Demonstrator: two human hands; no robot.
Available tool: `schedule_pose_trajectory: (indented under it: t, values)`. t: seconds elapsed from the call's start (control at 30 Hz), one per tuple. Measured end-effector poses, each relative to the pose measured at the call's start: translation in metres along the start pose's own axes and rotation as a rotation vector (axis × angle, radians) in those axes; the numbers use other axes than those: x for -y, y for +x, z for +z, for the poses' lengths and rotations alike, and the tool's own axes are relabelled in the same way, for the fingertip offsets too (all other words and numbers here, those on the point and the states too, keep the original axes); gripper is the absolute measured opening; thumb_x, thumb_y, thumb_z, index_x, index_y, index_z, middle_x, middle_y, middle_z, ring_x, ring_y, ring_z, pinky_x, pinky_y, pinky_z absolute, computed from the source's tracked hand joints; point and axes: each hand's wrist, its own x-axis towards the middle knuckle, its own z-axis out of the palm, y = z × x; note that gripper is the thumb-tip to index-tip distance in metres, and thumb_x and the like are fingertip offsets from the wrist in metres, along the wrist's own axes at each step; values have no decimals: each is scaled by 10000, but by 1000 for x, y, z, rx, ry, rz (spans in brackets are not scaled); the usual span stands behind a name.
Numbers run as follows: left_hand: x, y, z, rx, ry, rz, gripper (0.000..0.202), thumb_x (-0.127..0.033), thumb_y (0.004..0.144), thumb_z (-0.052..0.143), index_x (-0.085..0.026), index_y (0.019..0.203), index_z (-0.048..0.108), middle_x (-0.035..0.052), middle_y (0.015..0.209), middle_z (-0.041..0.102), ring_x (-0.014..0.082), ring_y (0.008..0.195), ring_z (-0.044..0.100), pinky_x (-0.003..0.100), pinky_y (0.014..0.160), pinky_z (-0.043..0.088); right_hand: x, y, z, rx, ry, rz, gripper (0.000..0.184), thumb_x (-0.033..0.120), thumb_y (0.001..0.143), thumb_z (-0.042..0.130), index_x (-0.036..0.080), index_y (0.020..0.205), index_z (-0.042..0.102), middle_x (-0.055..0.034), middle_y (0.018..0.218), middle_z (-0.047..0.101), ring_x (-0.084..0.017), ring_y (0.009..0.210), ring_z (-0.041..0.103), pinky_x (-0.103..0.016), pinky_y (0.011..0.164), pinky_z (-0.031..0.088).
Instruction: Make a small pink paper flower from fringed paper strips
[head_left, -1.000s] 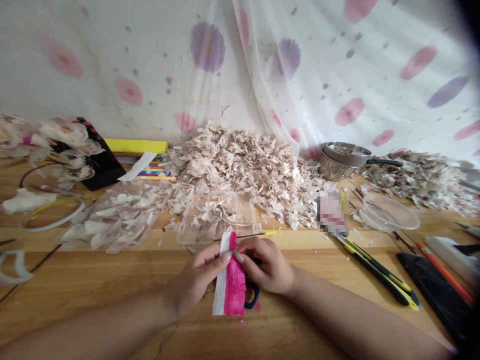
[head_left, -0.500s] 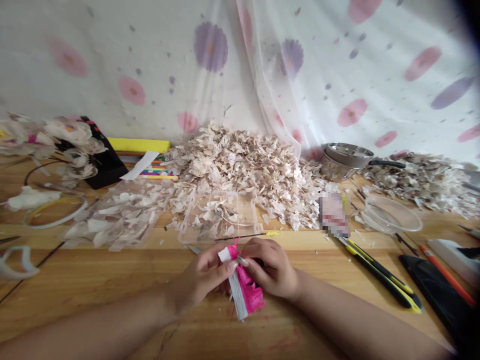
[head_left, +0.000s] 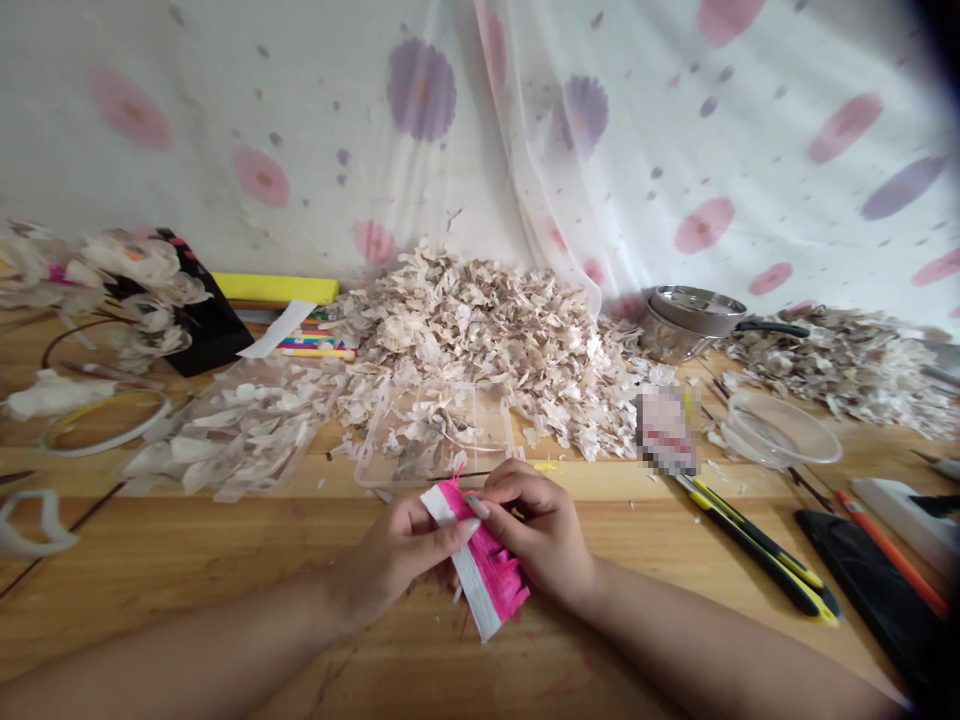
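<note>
A strip of crepe paper (head_left: 487, 560), bright pink with a whitish-grey band down one long side, is held tilted above the table near the front. Its pink side is cut into a fringe at the lower right. My left hand (head_left: 420, 545) pinches the strip from the left, the thumb lying across it. With thumb and forefinger, my right hand (head_left: 536, 520) pinches the pink part near its upper end. Thin pink strands stick up from the top edge. Just behind my hands lies a dark stick with a yellow tip (head_left: 547, 467), partly covered by my right hand.
A large heap of pale dried petals (head_left: 487, 320) fills the back. Clear plastic trays (head_left: 361, 465) with petals stand before it. At right lie a utility knife (head_left: 757, 545), a clear lid (head_left: 784, 430) and a black case (head_left: 855, 570); a metal strainer (head_left: 697, 310) sits behind.
My right hand has lifted slightly, fingers drawn up at the strip's top. The strip has shifted a little left and shows more of its pink face. My left hand stays nearly in place.
</note>
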Motion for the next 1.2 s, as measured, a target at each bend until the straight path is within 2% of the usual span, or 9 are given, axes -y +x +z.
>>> schedule_pose_trajectory:
  t: [0.13, 0.23, 0.37, 0.43, 0.5, 0.63, 0.77, 1.0, 1.2]
  values:
    - [-2, 0, 1, -47, -21, -17, 333, -443, 729, 755, -136, 732, 628, 1, 535, 605, 89, 441, 512, 186, 427, 374, -1, 0, -1, 2, 84, 44, 36, 238, 782, 730, 214, 760, 745, -17, 684, 644, -130, 647, 580, -266, 625, 472]
    - [0, -1, -1, -54, -35, -24, 317, -438, 725, 759, -140, 751, 653, -2, 542, 608, 91, 446, 513, 192, 439, 380, -2, 2, -4, 69, 189, 138, 73, 290, 785, 733, 227, 801, 767, -21, 726, 666, -131, 685, 601, -272, 673, 491]
    - [2, -1, -5, -37, -58, -25, 278, -390, 731, 764, -155, 871, 718, 26, 695, 684, 131, 601, 600, 242, 624, 471, -6, 7, -9, 228, 375, 250, 169, 367, 790, 721, 232, 878, 776, -28, 776, 684, -117, 663, 607, -251, 638, 503]
    - [1, -1, -5, -19, -96, -10, 308, -361, 720, 781, -181, 965, 729, 38, 827, 716, 163, 749, 635, 265, 741, 479, -8, 9, -11, 277, 411, 251, 180, 370, 776, 735, 235, 889, 776, -24, 775, 681, -109, 647, 602, -239, 617, 500]
    - [0, -1, -5, 2, -120, 3, 324, -349, 715, 788, -199, 996, 731, 38, 888, 719, 174, 823, 633, 266, 785, 466, -8, 11, -11, 300, 386, 209, 167, 349, 759, 755, 236, 880, 777, -23, 768, 678, -115, 676, 609, -243, 648, 505]
    - [-1, -2, -5, 3, -92, -13, 279, -374, 695, 801, -179, 884, 739, 28, 796, 691, 150, 736, 604, 252, 733, 452, -7, 11, -10, 269, 348, 155, 125, 315, 732, 781, 246, 836, 778, -16, 738, 671, -119, 685, 607, -249, 666, 504]
    - [1, -3, -7, -7, -48, -41, 295, -413, 679, 804, -156, 784, 703, 3, 670, 616, 111, 602, 534, 246, 671, 439, -5, 9, -8, 233, 373, 252, 162, 336, 682, 813, 218, 780, 761, -18, 735, 667, -120, 659, 598, -247, 631, 503]
    - [2, -2, -7, 11, 14, -53, 338, -463, 704, 772, -154, 763, 649, -5, 591, 578, 93, 502, 516, 220, 545, 430, -7, 7, -6, 242, 466, 315, 157, 284, 681, 815, 203, 789, 736, 9, 692, 634, -90, 597, 550, -214, 573, 477]
    - [-2, -1, -2, 37, -25, -55, 339, -467, 735, 745, -155, 751, 615, -14, 541, 568, 82, 422, 505, 173, 406, 365, -5, 7, -5, 186, 421, 378, 215, 343, 663, 822, 177, 742, 711, -1, 703, 652, -97, 613, 562, -222, 579, 482]
